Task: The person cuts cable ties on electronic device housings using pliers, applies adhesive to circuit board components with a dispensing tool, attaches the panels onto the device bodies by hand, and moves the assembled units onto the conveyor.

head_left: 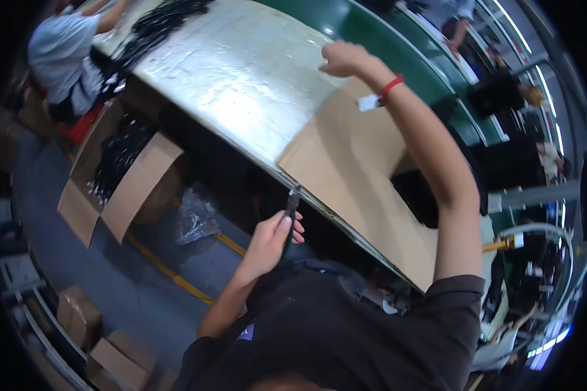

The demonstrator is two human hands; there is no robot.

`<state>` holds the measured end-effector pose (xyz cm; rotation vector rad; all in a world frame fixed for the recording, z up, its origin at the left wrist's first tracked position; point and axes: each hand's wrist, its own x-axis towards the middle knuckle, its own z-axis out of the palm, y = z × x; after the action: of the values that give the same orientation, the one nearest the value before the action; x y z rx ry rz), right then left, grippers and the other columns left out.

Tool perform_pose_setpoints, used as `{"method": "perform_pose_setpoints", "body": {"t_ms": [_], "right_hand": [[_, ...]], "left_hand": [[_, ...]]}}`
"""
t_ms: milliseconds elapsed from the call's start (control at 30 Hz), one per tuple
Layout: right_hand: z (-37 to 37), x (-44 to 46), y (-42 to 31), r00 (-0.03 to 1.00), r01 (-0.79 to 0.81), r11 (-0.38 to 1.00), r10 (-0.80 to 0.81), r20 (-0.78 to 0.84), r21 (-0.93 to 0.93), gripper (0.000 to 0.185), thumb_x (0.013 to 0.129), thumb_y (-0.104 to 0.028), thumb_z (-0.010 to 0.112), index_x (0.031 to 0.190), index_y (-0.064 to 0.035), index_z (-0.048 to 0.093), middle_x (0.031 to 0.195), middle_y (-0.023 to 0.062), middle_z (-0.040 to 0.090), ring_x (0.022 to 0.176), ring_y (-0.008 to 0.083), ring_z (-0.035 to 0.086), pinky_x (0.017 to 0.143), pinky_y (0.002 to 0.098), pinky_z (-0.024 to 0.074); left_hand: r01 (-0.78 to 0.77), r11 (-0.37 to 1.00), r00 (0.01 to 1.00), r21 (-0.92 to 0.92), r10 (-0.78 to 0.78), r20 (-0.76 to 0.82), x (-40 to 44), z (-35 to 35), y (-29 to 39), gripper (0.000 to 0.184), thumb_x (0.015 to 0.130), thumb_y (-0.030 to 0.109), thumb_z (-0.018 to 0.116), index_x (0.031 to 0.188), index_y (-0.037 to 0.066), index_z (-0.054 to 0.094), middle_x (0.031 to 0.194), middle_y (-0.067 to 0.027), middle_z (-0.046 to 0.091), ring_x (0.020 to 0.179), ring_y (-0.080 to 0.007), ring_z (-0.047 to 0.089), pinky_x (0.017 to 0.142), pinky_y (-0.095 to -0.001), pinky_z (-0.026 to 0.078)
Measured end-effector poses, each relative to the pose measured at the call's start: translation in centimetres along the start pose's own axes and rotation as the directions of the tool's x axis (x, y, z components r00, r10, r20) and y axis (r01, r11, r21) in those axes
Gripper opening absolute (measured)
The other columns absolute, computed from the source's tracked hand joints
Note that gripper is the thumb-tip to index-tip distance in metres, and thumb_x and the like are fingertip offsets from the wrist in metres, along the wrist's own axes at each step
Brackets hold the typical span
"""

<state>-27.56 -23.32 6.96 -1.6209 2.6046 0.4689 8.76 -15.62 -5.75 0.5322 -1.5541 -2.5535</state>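
Note:
My left hand (267,244) is closed around the dark green handles of a pair of pliers (292,207). Their metal jaws point upward, close to the near edge of the worktable (241,85). My right hand (347,58) is raised over the far part of the table, its fingers curled in; whatever they may hold is hidden. Around that wrist is a red band (391,85) with a white tag (368,103) hanging off it. Below my right arm, a flat cardboard sheet (346,146) lies on the table's right part.
Bundled black cables (156,29) lie at the table's far left, near a seated person (62,55). An open carton (137,189) of black cables stands on the floor beside a clear plastic bag (197,214). A green conveyor (398,62) runs behind the table.

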Motion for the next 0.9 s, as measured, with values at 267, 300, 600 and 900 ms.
{"method": "perform_pose_setpoints", "body": {"t_ms": [267,300,600,900], "right_hand": [[-2.8,-22.1,18.0,0.965,-0.253,0.964,0.257,-0.044,0.088,0.045,0.094,-0.041,0.051,0.098,0.0010,0.065,0.080,0.0155,0.065,0.070,0.0266,0.061,0.069,0.0360,0.0503],[-1.4,-24.8,19.4,0.955,-0.293,0.955,0.290,0.069,0.042,0.051,0.095,-0.047,0.047,0.103,-0.0001,0.066,0.088,0.0181,0.067,0.078,0.0300,0.064,0.076,0.0386,0.0505],[4.5,-33.2,21.8,0.885,-0.398,0.850,0.455,-0.098,0.346,0.066,0.095,-0.055,0.041,0.094,0.0053,0.068,0.078,0.0204,0.065,0.069,0.0288,0.063,0.072,0.0372,0.0494],[1.9,-42.1,4.6,0.733,-0.289,0.921,0.389,-0.558,0.262,0.037,0.076,-0.040,0.071,0.078,-0.0045,0.059,0.073,0.0103,0.057,0.067,0.0281,0.059,0.054,0.0369,0.0448]], "left_hand": [[-0.396,0.580,0.913,0.712,0.330,0.240,10.5,2.4,3.5,0.028,0.095,0.020,0.049,0.099,-0.004,0.062,0.090,-0.0176,0.057,0.092,-0.0316,0.052,0.086,-0.0379,0.040],[-0.409,0.443,0.897,0.798,0.354,0.264,12.3,2.7,3.0,0.027,0.094,0.019,0.050,0.097,-0.004,0.062,0.090,-0.0183,0.056,0.091,-0.0333,0.050,0.085,-0.0392,0.040],[-0.516,0.514,0.788,0.685,0.599,0.144,7.1,10.1,5.2,0.020,0.091,0.009,0.051,0.107,-0.002,0.055,0.097,-0.0108,0.061,0.088,-0.0206,0.057,0.080,-0.0314,0.044],[0.424,0.822,0.711,-0.380,-0.043,0.702,4.9,22.1,2.2,0.068,0.092,0.049,0.050,0.139,0.003,0.032,0.132,-0.0170,0.049,0.122,-0.0289,0.049,0.098,-0.0495,0.044]]}}
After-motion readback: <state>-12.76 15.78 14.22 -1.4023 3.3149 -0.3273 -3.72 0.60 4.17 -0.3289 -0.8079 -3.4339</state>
